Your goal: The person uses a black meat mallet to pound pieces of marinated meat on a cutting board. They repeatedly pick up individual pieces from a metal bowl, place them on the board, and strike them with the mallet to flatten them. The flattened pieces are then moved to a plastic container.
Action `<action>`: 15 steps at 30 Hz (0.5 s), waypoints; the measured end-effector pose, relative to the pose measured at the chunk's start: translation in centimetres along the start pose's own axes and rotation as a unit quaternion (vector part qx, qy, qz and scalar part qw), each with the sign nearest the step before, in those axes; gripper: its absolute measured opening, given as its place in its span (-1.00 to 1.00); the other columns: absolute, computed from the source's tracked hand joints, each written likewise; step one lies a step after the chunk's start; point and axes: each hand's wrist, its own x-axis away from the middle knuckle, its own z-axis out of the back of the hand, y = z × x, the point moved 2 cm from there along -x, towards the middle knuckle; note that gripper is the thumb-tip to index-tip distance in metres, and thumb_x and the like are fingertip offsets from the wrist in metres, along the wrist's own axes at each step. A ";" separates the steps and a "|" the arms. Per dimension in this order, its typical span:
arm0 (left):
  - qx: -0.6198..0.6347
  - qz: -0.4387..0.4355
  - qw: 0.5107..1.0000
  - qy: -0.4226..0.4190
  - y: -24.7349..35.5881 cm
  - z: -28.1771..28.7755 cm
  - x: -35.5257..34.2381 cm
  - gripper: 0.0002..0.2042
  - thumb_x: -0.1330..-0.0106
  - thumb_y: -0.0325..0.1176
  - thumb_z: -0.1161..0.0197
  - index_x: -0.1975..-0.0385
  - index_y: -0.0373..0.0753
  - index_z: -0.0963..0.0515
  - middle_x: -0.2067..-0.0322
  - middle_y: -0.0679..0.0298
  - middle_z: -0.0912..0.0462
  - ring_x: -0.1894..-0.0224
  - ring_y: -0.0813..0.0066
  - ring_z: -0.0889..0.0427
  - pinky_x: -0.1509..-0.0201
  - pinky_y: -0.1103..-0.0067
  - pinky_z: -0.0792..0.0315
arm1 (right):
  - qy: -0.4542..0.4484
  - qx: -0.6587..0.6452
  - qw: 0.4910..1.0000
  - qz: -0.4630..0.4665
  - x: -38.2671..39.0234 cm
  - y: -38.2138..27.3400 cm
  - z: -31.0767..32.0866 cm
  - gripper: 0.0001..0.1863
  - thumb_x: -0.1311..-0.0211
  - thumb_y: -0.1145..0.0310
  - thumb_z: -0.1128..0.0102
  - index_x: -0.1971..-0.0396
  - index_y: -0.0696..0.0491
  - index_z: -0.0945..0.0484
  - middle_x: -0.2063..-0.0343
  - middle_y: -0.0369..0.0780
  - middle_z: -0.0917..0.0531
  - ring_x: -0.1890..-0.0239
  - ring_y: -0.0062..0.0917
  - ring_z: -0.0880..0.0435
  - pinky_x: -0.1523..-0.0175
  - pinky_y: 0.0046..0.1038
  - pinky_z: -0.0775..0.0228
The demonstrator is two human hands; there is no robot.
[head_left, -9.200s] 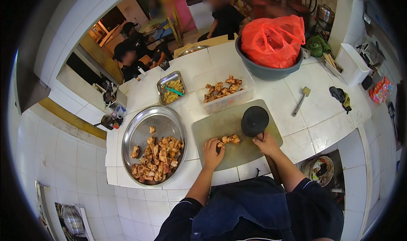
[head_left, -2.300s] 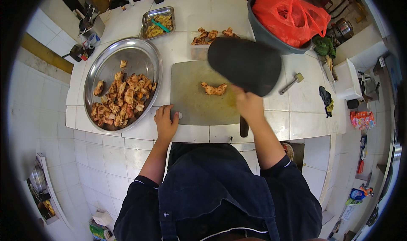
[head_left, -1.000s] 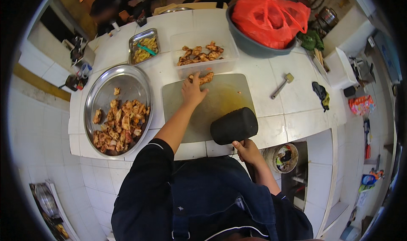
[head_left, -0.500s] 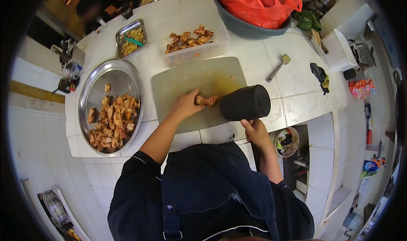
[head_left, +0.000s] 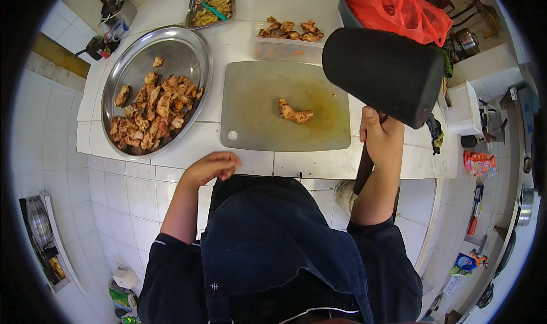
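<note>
My right hand (head_left: pixel 383 135) is wrapped round the handle of a large black mallet (head_left: pixel 383 73), its wide dark head raised on the right and hiding part of the counter. A single browned chicken piece (head_left: pixel 296 113) lies on the greyish-green cutting board (head_left: pixel 256 133), apart from both hands. My left hand (head_left: pixel 213 167) hovers by the counter's front edge, just off the board's near left corner, fingers loosely curled together with nothing seen in them. Left of the board, a round metal tray (head_left: pixel 201 56) holds a heap of chicken pieces (head_left: pixel 154 110).
Behind the board stands a clear plastic container (head_left: pixel 279 51) with several browned pieces. A small metal tray (head_left: pixel 194 23) of sliced food with a green utensil is at the back. A red plastic bag (head_left: pixel 393 10) sits in a grey basin (head_left: pixel 346 10) at the back right.
My left hand has let go of the chicken piece and drawn back toward me, off the board. My right hand has lifted the mallet up and to the right.
</note>
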 end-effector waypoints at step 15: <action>-0.184 0.416 0.828 0.327 -44.2 17.5 21.9 -0.66 -0.17 -0.26 -0.03 0.80 -0.29 -0.50 0.76 0.05 -0.53 0.67 0.23 -0.56 0.51 0.27 -0.41 | -0.017 0.125 0.975 -0.181 0.3 6.7 -5.2 -0.37 -0.24 -0.18 -0.17 0.37 0.22 -0.45 0.78 -0.30 -0.41 0.84 -0.61 -0.39 0.73 -0.54 -0.23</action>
